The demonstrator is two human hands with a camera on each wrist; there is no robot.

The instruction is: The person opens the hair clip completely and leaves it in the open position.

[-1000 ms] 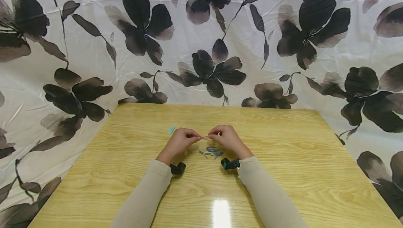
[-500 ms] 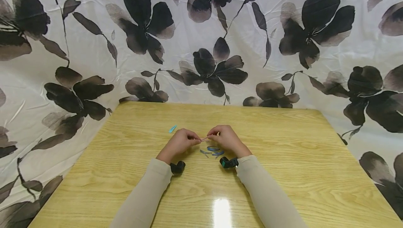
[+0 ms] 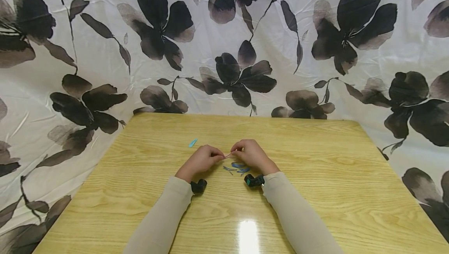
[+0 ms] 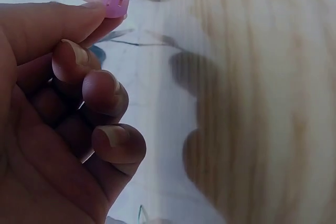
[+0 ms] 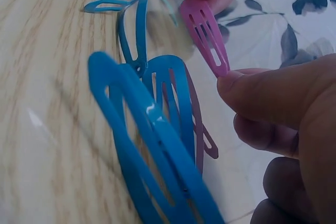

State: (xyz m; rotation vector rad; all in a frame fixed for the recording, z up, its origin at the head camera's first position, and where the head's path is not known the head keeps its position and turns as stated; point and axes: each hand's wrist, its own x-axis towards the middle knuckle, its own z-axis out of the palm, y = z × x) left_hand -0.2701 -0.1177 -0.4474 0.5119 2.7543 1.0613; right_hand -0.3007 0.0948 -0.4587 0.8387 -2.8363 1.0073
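Observation:
A pink snap hair clip point(image 3: 227, 155) is stretched between my two hands above the table. My left hand point(image 3: 200, 161) pinches its wide end between thumb and forefinger, and in the left wrist view that end of the clip point(image 4: 116, 7) shows past the thumb. My right hand point(image 3: 254, 155) pinches the narrow tip; the whole slotted clip point(image 5: 206, 34) appears in the right wrist view. Just below the hands lies a small pile of blue snap clips point(image 5: 157, 124), some standing open, with a mauve-looking clip point(image 5: 210, 144) partly hidden beneath them.
A lone light blue clip point(image 3: 193, 142) lies beyond my left hand. The wooden table point(image 3: 315, 191) reaches back to a floral cloth point(image 3: 224, 31) hanging behind it. Each wrist carries a black camera mount.
My left hand has dropped slightly, so the pink clip now slants up towards the right hand. Both hands keep their pinch. The pile and the lone clip lie as before.

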